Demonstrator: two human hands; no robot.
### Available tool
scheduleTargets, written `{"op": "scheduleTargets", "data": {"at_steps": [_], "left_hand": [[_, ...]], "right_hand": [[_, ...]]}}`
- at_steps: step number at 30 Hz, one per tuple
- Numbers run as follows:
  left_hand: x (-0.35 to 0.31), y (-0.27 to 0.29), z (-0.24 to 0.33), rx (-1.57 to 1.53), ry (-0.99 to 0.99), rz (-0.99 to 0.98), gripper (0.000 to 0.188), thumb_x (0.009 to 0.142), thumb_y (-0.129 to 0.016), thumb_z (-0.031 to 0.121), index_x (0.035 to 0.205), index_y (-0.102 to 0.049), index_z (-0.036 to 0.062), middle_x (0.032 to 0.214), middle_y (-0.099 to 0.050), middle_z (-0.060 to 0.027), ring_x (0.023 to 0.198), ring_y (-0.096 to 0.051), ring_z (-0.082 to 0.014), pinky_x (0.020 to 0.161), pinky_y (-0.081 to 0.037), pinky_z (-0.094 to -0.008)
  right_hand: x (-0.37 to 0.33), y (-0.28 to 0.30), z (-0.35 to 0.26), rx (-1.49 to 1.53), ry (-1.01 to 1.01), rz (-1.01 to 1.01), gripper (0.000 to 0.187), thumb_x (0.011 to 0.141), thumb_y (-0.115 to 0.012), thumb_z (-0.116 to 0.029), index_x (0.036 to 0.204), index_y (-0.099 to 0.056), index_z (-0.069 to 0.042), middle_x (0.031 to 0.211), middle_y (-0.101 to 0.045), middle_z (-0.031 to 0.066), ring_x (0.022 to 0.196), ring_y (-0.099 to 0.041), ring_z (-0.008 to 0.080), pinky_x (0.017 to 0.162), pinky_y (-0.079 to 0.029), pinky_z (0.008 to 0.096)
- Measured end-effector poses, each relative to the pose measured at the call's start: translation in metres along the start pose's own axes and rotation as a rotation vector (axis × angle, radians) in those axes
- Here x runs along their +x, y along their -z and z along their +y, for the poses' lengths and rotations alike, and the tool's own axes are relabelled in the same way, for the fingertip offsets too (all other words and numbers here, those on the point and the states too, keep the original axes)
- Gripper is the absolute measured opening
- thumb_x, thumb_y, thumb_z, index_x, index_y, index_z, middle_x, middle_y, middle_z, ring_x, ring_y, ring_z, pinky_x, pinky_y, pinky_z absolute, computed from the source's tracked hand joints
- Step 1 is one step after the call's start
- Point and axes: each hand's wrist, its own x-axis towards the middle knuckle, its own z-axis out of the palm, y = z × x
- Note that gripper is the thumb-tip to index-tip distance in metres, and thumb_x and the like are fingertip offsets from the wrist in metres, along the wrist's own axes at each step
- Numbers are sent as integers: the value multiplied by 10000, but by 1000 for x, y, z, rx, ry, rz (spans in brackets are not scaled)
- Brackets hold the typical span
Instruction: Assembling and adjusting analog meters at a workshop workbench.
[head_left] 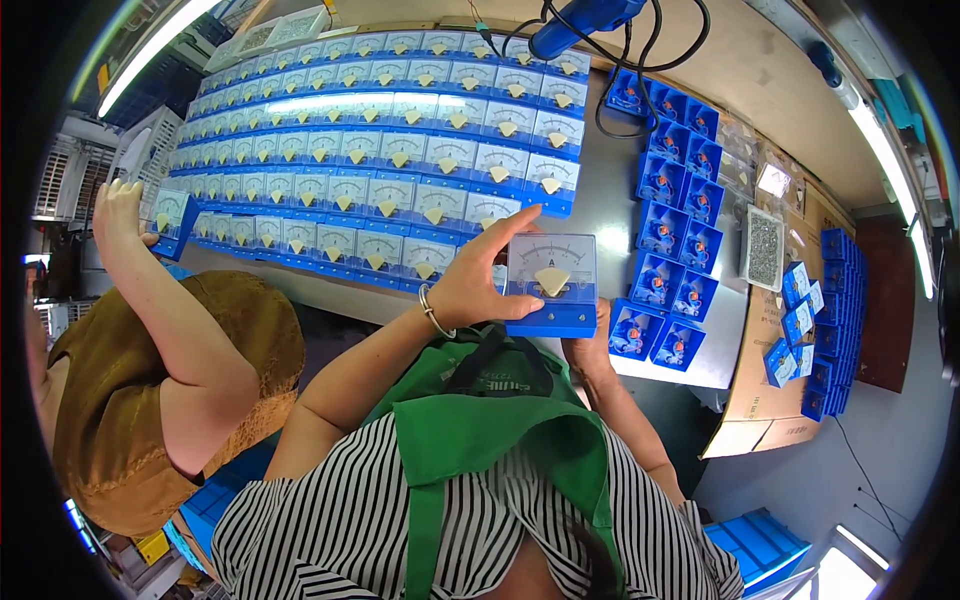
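Observation:
An ammeter (552, 260) with a blue case, a clear front over a white dial and a cream fan-shaped piece is held upright before my chest. My left hand (478, 280) is closed on its left side, thumb on the lower front and index finger along the top edge. My right hand (590, 345) is at the lower right edge of the case, mostly behind it; its fingers are hidden. Beyond my left hand, rows of similar meters (385, 200) cover the bench. Open blue cases (662, 228) with small orange and metal parts inside stand in two columns to the right.
At the left, a co-worker's hand (120, 215) is by another meter (172, 220). A blue power tool (580, 25) with black cables hangs at the top. Right of the cases are a tray of small metal parts (764, 248), several loose meters (797, 320) on cardboard, and stacked blue cases (838, 310).

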Motion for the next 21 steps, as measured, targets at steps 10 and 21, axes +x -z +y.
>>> {"op": "scheduleTargets", "data": {"at_steps": [10, 21], "left_hand": [[-1, 14, -15, 291, -171, 79, 933, 626, -768, 168, 1445, -334, 61, 1251, -516, -143, 1155, -518, -246, 996, -403, -352], [3, 3, -30, 434, -138, 139, 891, 608, -753, 172, 1410, -379, 67, 1199, -546, -150, 1089, -554, -297, 964, -434, -362]], "right_hand": [[22, 8, -45, -661, -185, -26, 218, 846, -601, 13, 1062, -630, 19, 939, -669, 57, 795, -579, 67, 698, -474, 207], [29, -49, -101, -361, 334, -144, 281, 946, -536, -40, 1187, -396, 2, 1089, -612, 197, 1031, -619, 261, 907, -498, 368]]}}
